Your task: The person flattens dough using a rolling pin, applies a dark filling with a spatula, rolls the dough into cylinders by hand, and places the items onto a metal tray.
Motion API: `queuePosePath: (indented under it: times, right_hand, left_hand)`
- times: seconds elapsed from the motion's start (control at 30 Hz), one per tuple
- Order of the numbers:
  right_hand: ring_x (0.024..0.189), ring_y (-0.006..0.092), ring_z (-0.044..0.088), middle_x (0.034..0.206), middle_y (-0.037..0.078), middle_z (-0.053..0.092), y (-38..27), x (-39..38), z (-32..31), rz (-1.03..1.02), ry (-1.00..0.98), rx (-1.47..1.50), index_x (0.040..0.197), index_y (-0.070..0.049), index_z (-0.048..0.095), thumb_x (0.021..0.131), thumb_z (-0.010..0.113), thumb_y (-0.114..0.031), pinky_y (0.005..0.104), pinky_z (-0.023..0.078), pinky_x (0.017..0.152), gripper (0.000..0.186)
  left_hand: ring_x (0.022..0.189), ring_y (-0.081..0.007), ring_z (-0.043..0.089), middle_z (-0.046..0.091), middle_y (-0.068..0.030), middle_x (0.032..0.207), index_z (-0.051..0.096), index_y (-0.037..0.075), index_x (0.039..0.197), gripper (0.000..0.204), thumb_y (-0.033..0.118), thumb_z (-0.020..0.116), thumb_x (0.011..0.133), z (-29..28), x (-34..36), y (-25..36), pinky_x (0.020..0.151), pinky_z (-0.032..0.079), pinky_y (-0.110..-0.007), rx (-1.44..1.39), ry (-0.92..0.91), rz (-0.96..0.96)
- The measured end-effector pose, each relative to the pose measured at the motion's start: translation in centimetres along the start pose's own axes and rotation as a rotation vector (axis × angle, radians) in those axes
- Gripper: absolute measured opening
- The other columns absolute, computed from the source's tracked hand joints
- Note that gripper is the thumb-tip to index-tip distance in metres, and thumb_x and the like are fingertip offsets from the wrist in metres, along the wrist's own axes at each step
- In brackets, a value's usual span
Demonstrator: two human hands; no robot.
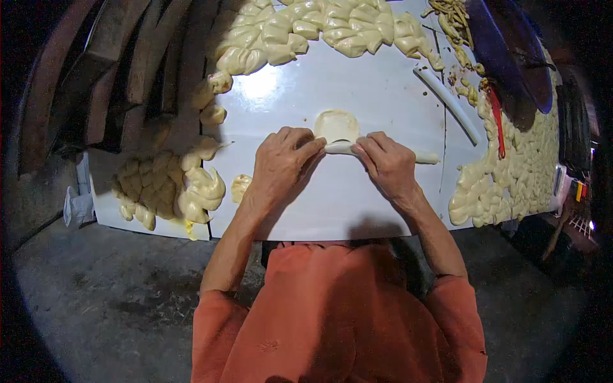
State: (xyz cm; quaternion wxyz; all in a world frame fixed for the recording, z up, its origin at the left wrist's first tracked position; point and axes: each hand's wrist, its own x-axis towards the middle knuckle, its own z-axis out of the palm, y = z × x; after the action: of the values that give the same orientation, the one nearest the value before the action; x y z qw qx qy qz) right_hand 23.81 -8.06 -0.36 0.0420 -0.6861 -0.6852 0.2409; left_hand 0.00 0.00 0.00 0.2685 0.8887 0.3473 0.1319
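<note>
1. Left hand (280, 165) and right hand (385, 163) press down with narrow fingers on a white rolling pin (424, 157) lying across the white surface (357, 210).
2. A flat dough disc (336, 124) lies just beyond, touching the pin.
3. Folded dough pieces (306, 29) crowd the far edge.
4. A red tool (497, 121) lies right.

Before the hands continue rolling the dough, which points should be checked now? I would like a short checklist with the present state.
1. Left hand on the white rolling pin: ok, fingers rest on its left end.
2. Right hand on the pin: ok, fingers lie over its middle.
3. Dough disc against the pin: ok, it lies flat just beyond it.
4. White board near the hands: ok, bare.
5. Shaped dough pieces away from the disc: ok.
6. Disc thickness even: cannot tell.
</note>
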Motion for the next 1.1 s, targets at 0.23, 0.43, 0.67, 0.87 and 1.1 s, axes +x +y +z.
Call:
queuePosePath:
  times: [0.23,0.43,0.67,0.87,1.1]
  right_hand:
    - [0.128,0.0315,0.055,0.141,0.015,0.059,-0.4,2.1,-1.0,-0.396,0.392,-0.041,0.143,-0.006,0.056,0.093,0.065,-0.050,0.0512,0.042,0.106,0.068]
    - [0.153,0.0297,0.031,0.160,0.011,0.044,0.9,2.7,-1.4,-0.300,0.149,-0.329,0.154,-0.006,0.042,0.095,0.044,-0.070,0.0629,0.013,0.124,0.087]
    - [0.116,0.0273,0.061,0.119,0.009,0.066,1.5,1.3,-1.6,-0.506,0.296,-0.090,0.122,-0.011,0.066,0.083,0.078,-0.033,0.0534,0.039,0.112,0.046]
    - [0.102,0.0256,0.064,0.106,0.007,0.066,1.6,2.4,-1.8,-0.386,0.393,-0.071,0.111,-0.011,0.069,0.088,0.075,-0.027,0.0481,0.048,0.097,0.029]
    - [0.103,0.0260,0.064,0.109,0.008,0.066,1.2,2.8,-2.1,-0.420,0.406,-0.127,0.118,-0.011,0.068,0.086,0.077,-0.030,0.0451,0.050,0.092,0.038]
  left_hand:
    - [0.128,-0.0331,0.056,0.061,-0.0126,0.138,0.059,0.009,0.138,0.061,0.037,0.077,0.086,-0.4,1.0,-0.5,0.104,0.043,-0.050,0.116,0.109,0.116]
    - [0.151,-0.0361,0.033,0.040,-0.0141,0.161,0.038,0.005,0.155,0.090,0.066,0.056,0.091,0.4,2.4,-1.4,0.122,0.017,-0.064,0.352,-0.077,0.077]
    - [0.119,-0.0327,0.062,0.067,-0.0083,0.124,0.071,0.017,0.119,0.045,0.021,0.084,0.077,0.1,1.8,-0.9,0.100,0.049,-0.048,0.047,0.129,0.173]
    - [0.091,-0.0282,0.069,0.071,-0.0077,0.101,0.074,0.016,0.110,0.030,0.017,0.081,0.081,-0.3,2.4,-0.2,0.079,0.055,-0.043,-0.019,0.258,0.022]
    - [0.089,-0.0273,0.069,0.071,-0.0083,0.109,0.074,0.019,0.110,0.031,0.018,0.082,0.080,0.0,2.5,-0.1,0.072,0.055,-0.040,0.091,0.253,0.061]
